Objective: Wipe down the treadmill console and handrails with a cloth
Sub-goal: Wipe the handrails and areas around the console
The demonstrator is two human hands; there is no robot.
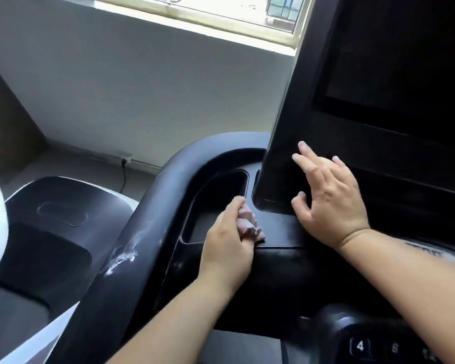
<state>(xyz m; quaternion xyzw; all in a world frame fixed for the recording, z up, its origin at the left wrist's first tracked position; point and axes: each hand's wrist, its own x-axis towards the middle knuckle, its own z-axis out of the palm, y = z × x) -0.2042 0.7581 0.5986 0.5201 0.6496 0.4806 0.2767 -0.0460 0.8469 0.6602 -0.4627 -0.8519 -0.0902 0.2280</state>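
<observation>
The left hand (227, 245) gripped the pink cloth (247, 222), which was bunched under curled fingers and pressed onto the console (281, 232) ledge, just right of the recessed tray (206, 223) and outside its rim. The right hand (329, 200) rested on the screen panel (313, 101), fingers spread apart.

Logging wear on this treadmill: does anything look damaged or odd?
Yes. White scuff marks streak the black handrail, left of the left hand gripping the cloth. They stand out against the dark surface; residue or scraped finish, I cannot tell.
</observation>
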